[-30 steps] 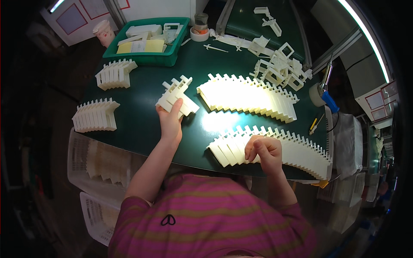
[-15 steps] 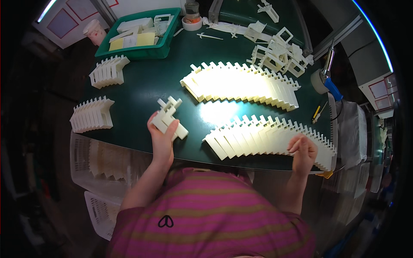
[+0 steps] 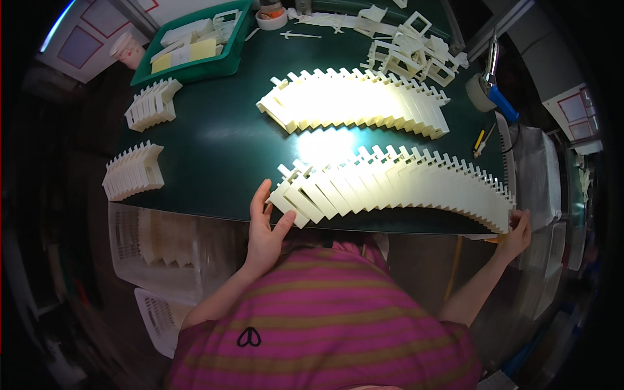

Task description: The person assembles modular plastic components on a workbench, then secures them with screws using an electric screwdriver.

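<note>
A long curved row of nested white plastic parts (image 3: 396, 185) stands along the table's near edge. My left hand (image 3: 265, 234) is at the row's left end, thumb and fingers spread around the endmost part and touching it. This end part sits slightly apart, with dark gaps between it and the parts beside it. At the opposite end my right hand (image 3: 517, 237) rests against the last part, its fingers bent together and partly hidden. Behind lies a second curved row of the same parts (image 3: 354, 107), brightly lit.
Two short stacks of white parts (image 3: 134, 172) stand at the left. A green tray (image 3: 235, 60) and loose white frames (image 3: 416, 55) lie farther back. On the right are a blue-handled tool (image 3: 500, 101) and a yellow cutter (image 3: 479, 140). Plastic crates (image 3: 123, 240) stand below the table.
My left hand has brought a white part rightward to the row's left end. My right hand has moved from above the row to its right end. The view has shifted slightly.
</note>
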The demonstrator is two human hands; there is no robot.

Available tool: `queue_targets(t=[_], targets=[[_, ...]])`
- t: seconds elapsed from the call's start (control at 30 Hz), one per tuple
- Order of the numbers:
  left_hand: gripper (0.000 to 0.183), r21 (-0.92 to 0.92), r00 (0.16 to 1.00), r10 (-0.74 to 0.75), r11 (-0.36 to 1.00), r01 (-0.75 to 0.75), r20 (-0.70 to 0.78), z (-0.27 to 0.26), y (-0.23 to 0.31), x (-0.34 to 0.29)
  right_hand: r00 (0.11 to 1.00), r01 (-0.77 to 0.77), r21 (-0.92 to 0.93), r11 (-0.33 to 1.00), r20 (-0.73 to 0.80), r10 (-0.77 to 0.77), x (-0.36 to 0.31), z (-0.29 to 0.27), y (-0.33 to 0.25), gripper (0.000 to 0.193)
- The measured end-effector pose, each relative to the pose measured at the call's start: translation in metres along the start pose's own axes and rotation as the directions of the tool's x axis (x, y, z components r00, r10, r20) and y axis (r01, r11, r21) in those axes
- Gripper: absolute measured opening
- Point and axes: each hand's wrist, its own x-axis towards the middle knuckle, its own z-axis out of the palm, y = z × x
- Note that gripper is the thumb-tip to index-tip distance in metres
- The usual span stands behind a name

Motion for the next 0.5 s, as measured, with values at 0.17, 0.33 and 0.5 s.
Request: queue_targets(t=[0.17, 0.33, 0.5], targets=[[0.059, -0.051, 0.991, -0.006, 0.999, 0.013, 0.131, 0.004, 0.003, 0.000, 0.976, 0.113, -0.463, 0.879, -0.113, -0.185, 0.047, -0.054, 0.100, 0.027], [0.055, 0.068, 0.990, -0.020, 0.998, 0.010, 0.137, -0.007, 0.010, -0.001, 0.997, -0.037, -0.457, 0.889, -0.070, 0.005, 0.034, -0.024, 0.093, 0.036], [0.051, 0.283, 0.999, 0.035, 0.958, -0.040, 0.023, -0.022, 0.029, 0.016, 0.994, -0.050, -0.651, 0.757, 0.041, 0.101, 0.026, -0.009, 0.053, 0.032]])
